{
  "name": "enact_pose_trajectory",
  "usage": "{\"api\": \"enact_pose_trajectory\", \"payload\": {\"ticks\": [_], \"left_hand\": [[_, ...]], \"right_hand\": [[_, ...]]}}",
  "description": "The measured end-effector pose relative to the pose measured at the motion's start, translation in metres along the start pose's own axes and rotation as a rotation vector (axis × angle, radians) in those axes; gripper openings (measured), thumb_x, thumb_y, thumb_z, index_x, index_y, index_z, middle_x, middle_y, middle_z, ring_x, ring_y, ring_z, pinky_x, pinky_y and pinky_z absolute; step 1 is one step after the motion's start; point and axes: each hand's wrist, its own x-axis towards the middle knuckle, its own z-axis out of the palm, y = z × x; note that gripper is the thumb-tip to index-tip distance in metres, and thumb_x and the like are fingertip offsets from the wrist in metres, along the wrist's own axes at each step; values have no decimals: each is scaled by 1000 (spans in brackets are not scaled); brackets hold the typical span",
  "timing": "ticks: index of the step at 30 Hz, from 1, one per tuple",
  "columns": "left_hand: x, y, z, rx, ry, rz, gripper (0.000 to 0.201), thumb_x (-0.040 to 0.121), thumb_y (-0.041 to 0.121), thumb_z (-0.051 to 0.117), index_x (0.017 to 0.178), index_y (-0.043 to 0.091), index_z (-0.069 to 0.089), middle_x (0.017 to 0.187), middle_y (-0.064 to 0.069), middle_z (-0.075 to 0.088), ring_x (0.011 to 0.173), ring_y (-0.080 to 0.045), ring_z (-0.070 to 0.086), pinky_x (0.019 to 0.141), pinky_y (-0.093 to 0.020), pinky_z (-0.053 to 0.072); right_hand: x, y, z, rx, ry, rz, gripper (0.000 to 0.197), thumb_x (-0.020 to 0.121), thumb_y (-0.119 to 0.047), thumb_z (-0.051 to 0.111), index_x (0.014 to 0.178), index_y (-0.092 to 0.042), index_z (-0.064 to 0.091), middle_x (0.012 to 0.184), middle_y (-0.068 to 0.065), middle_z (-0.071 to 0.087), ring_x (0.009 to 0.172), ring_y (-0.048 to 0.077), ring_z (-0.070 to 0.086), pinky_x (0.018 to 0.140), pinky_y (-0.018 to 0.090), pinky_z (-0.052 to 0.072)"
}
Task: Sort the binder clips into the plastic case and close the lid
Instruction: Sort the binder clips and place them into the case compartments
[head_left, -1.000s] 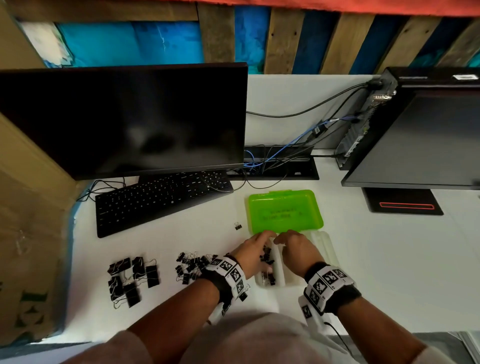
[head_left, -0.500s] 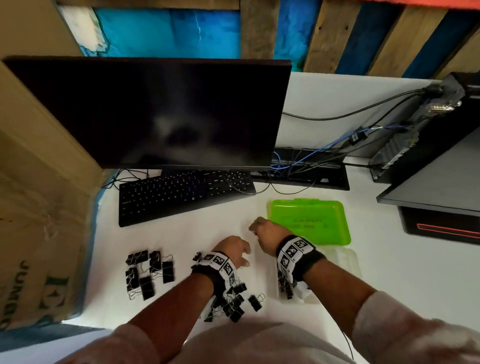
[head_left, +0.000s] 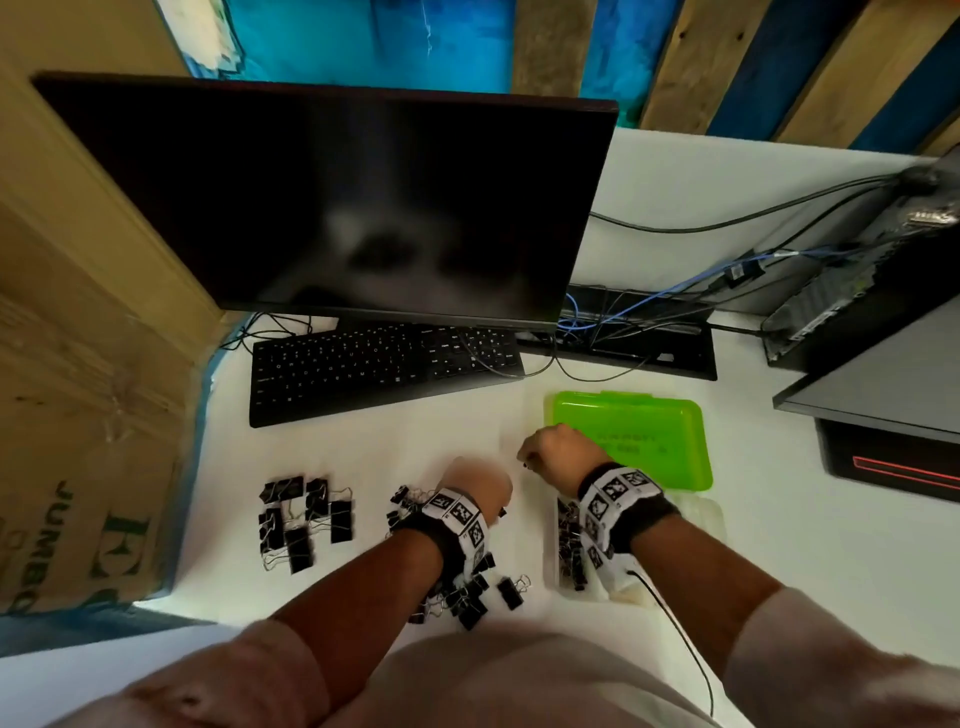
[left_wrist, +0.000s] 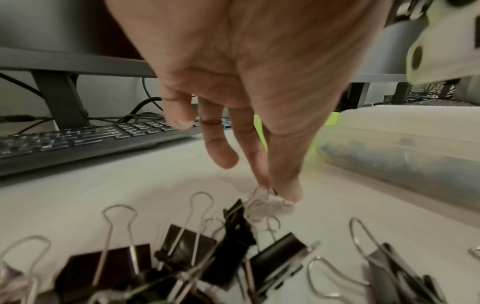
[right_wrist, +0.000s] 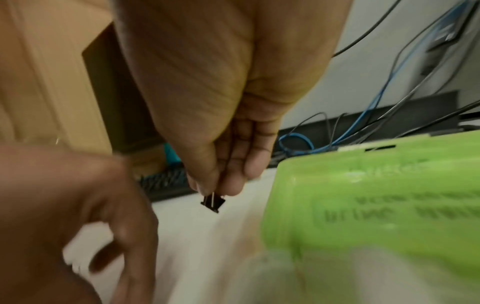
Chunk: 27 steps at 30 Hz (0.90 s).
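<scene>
From the head view we see the white counter (head_left: 810, 545) with the plastic case (head_left: 714, 519) open toward its near edge, its green lid (head_left: 631, 439) laid flat behind the clear tray; our right wrist covers most of the tray, so only a dark row of clips (head_left: 569, 545) at its left end shows. The right hand (head_left: 558, 457) hovers at the lid's left corner with something small and dark at its fingers, too tiny here to name. The left hand (head_left: 475, 486) is blurred over a loose pile of binder clips (head_left: 462, 597), partly hidden under the forearm, and a tidier group of larger clips (head_left: 306, 519) lies toward the counter's left edge. A keyboard (head_left: 379, 364) and a dark monitor (head_left: 332, 202) stand behind. In the left wrist view our left hand (left_wrist: 249, 82) points down, thumb and forefinger narrowed onto the wire handle of one black clip (left_wrist: 237, 218) at the top of the pile; the contact itself is smeared, the other fingers (left_wrist: 218, 152) hang loose, and the nearest clips run off the bottom edge. In the right wrist view our right hand (right_wrist: 223, 102) pinches a small black clip (right_wrist: 213, 202) by its wire handles, hanging above the counter just left of the blurred lid (right_wrist: 376, 207); the left hand (right_wrist: 72, 222) is an out-of-focus mass in the lower left corner.
</scene>
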Motion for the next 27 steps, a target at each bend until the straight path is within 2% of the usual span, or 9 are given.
{"api": "enact_pose_trajectory", "payload": {"ticks": [2,5,9,12,15,19,23,25,27], "left_hand": [[-3,4,-3,-59,42,-11,26,87,14,51,107,20,66,112,-3,67,107,-26,59,93,-35,39],[-7,11,-15,-194,111,-12,22,85,18,53,97,26,69,106,-1,69,100,-25,62,90,-33,46],[-12,33,-33,-259,240,56,23,87,23,51,101,30,67,108,-1,68,100,-27,62,87,-32,48],[-15,51,-38,-265,231,127,22,84,26,58,103,28,67,109,-2,68,101,-27,62,88,-32,49],[-18,55,-34,-292,191,145,23,80,28,65,103,27,66,105,0,70,99,-25,64,88,-34,51],[-26,35,-21,-393,299,120,27,85,30,63,111,26,64,111,2,67,103,-21,61,85,-30,48],[-45,-12,-8,-496,388,-5,35,87,37,60,120,25,58,122,4,59,114,-19,53,94,-31,44],[-59,-40,2,-549,412,-103,39,86,37,62,123,28,54,128,5,54,119,-18,49,98,-34,43],[-74,-64,16,-624,384,-177,53,78,40,70,126,31,49,135,7,48,124,-18,45,103,-36,40]], "right_hand": [[-17,7,-13,67,62,36,28,85,-11,51,105,-19,69,110,6,70,102,26,63,88,34,52],[-50,17,-18,89,64,102,26,83,-11,53,103,-20,69,107,7,71,97,26,65,85,34,54],[-91,15,-4,114,-12,98,23,83,-12,54,98,-19,71,102,4,73,92,21,67,82,27,51],[-106,16,2,172,-65,75,28,84,-4,50,95,-17,73,102,0,74,94,18,66,87,25,49],[-105,28,2,166,19,139,34,82,2,47,92,-19,73,99,0,74,95,18,66,87,28,51],[-98,19,4,120,80,115,31,86,-4,46,98,-21,69,103,3,72,97,23,65,84,32,52],[-82,-26,17,68,-29,-38,31,87,-16,56,117,-19,61,119,5,63,107,23,59,92,33,48],[-72,-44,29,2,-109,-69,50,83,-25,66,129,-24,48,129,3,52,115,24,54,95,36,46],[-63,-58,41,-104,-179,-99,72,77,-29,71,138,-27,34,137,2,42,121,27,50,95,43,47]]}}
